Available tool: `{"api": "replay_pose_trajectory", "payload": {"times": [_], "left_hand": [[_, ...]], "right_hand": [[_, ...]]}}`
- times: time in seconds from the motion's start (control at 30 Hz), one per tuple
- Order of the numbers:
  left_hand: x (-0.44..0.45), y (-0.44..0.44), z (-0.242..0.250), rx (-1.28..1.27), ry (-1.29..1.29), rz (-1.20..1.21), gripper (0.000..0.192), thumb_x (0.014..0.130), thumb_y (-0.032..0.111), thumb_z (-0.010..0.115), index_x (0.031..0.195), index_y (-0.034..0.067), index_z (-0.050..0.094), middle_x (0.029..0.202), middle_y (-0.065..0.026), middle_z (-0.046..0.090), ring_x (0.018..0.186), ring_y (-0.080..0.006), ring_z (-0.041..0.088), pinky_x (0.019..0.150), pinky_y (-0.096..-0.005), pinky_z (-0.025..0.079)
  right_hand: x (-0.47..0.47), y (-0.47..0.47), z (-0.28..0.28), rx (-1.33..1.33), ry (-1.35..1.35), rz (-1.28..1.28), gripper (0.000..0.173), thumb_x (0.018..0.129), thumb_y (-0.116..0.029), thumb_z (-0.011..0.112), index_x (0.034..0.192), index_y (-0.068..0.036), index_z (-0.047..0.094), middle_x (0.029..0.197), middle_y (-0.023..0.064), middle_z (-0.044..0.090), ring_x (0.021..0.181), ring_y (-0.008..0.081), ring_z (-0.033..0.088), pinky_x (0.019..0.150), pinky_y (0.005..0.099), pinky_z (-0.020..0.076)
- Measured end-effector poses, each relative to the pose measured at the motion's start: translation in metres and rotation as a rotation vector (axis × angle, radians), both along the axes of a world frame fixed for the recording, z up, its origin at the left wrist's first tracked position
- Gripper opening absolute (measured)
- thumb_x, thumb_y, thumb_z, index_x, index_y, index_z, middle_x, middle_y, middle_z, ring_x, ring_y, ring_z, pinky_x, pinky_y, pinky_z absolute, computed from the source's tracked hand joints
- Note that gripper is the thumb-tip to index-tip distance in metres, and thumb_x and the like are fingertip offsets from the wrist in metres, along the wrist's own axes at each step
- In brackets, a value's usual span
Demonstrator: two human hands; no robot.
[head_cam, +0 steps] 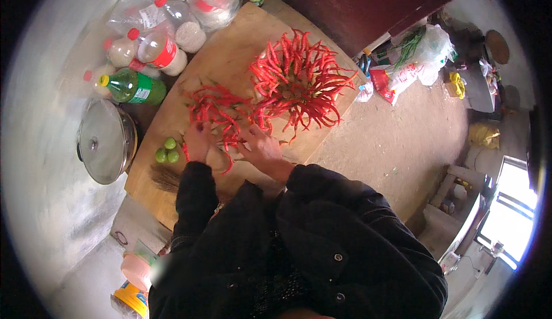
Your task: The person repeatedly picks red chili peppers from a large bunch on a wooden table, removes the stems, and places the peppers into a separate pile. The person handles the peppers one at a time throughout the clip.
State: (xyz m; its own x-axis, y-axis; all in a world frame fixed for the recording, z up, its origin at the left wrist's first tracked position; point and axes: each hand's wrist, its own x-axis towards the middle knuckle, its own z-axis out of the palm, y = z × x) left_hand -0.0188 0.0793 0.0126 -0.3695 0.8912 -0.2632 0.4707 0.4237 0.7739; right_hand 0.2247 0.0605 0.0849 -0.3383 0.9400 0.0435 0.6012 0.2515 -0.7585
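Long red chili peppers lie in a loose pile (215,101) on the wooden table (233,39). To the right, a larger heap of red chilies (302,82) fans outward in a ring. My left hand (201,141) is at the near left edge of the loose pile, fingers down among the chilies; whether it grips one is too small to tell. My right hand (261,146) reaches between the pile and the larger heap, its fingertips touching chilies, and its grip is also unclear. A single curved chili (227,164) hangs near the table's front, between my hands.
Several green round fruits (170,143) and a dry bristle brush or broom head (166,178) lie at the left. Beyond stand a glass-lidded pot (101,142), a green bottle (136,87) and several plastic bottles with pale contents (157,51). Plastic bags (401,77) sit at the right.
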Motion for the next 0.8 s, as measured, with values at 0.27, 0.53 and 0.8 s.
{"api": "replay_pose_trajectory", "payload": {"times": [0.27,0.53,0.8], "left_hand": [[0.0,-0.018,0.096,0.156,-0.276,0.229,0.025,0.098,0.02,0.063,0.091,-0.003,0.069,0.075,-0.0025,0.065,0.066,-0.0113,0.06,0.063,-0.0296,0.048],[-0.011,-0.012,0.12,0.237,0.163,0.079,0.027,0.102,0.02,0.06,0.09,-0.003,0.069,0.073,-0.0007,0.062,0.066,-0.0085,0.054,0.06,-0.0277,0.043],[0.013,-0.005,0.137,0.207,-0.128,0.151,0.026,0.104,0.022,0.06,0.095,-0.001,0.068,0.074,-0.0006,0.063,0.067,-0.0065,0.054,0.061,-0.0242,0.043]], "right_hand": [[0.029,0.012,0.02,-0.576,0.521,-0.065,0.018,0.097,-0.018,0.068,0.11,-0.006,0.065,0.088,0.007,0.071,0.07,0.0142,0.067,0.06,0.0306,0.0548],[0.128,0.027,0.057,-0.575,0.8,-0.229,0.024,0.102,-0.01,0.061,0.121,0.005,0.062,0.097,0.0111,0.074,0.074,0.0138,0.068,0.064,0.0275,0.0561],[0.25,0.046,0.072,-0.282,0.341,-0.669,0.021,0.098,-0.018,0.069,0.112,-0.003,0.074,0.092,0.0043,0.069,0.07,0.0067,0.058,0.059,0.0229,0.0448]]}}
